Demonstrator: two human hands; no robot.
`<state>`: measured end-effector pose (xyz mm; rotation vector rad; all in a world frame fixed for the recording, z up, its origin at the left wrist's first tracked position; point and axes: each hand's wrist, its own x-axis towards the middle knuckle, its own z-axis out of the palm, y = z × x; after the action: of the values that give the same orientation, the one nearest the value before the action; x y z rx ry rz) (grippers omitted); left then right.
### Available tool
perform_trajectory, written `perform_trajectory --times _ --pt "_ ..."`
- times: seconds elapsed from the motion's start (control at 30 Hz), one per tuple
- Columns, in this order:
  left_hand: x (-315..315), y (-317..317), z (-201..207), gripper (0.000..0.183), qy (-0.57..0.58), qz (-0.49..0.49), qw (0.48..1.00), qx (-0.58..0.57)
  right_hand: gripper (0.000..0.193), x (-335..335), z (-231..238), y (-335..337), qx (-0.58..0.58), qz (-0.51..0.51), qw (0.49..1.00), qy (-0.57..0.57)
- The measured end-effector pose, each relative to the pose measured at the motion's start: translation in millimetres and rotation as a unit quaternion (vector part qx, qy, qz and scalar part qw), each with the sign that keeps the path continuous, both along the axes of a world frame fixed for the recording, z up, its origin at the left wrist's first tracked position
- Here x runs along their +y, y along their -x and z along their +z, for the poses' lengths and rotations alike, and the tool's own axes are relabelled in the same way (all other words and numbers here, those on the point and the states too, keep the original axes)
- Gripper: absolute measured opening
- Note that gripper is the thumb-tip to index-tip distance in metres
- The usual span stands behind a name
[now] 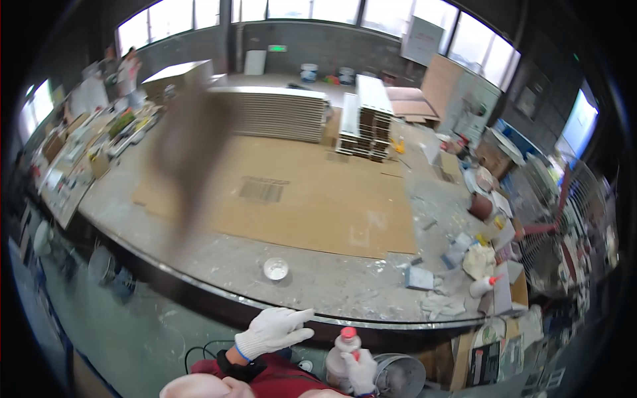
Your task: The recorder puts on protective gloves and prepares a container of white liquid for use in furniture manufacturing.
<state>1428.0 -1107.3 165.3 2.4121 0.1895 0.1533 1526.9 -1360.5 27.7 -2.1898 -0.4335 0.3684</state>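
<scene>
My left hand (273, 333), in a white knit glove, hovers before the near edge of the workbench (318, 282). Its fingers stretch out to the right and hold nothing. Lower and to the right, my gloved right hand (362, 373) is closed against the side of a pale plastic bottle (340, 358) with a red cap. A second small red part shows by the fingers; I cannot make out what it is. On the bench beyond my left hand stands a small bowl (276, 268) with something whitish in it.
Cardboard (318, 199) covers the bench's middle. Behind it rise stacked panels (275, 114) and another stack (367, 123). A blue-grey block (419, 278), white bottle (482, 286) and fan (561, 225) are right. A bucket (399, 377) stands by my right hand. A dark blur hides the left.
</scene>
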Motion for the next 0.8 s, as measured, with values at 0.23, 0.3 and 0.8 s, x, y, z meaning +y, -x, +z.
perform_trajectory --times 0.23,0.3,0.8 --pt "7 24 -6 0.047 -0.034 0.033 0.999 0.013 0.018 3 93 -11 -0.049 0.112 0.981 -0.150" --pt "9 28 -3 0.046 -0.018 0.043 0.999 0.004 0.022 15 66 -4 0.049 0.052 0.985 -0.156" --pt "14 57 -13 0.045 0.006 0.138 0.990 0.010 0.029 51 24 -21 -0.035 0.219 0.974 -0.037"
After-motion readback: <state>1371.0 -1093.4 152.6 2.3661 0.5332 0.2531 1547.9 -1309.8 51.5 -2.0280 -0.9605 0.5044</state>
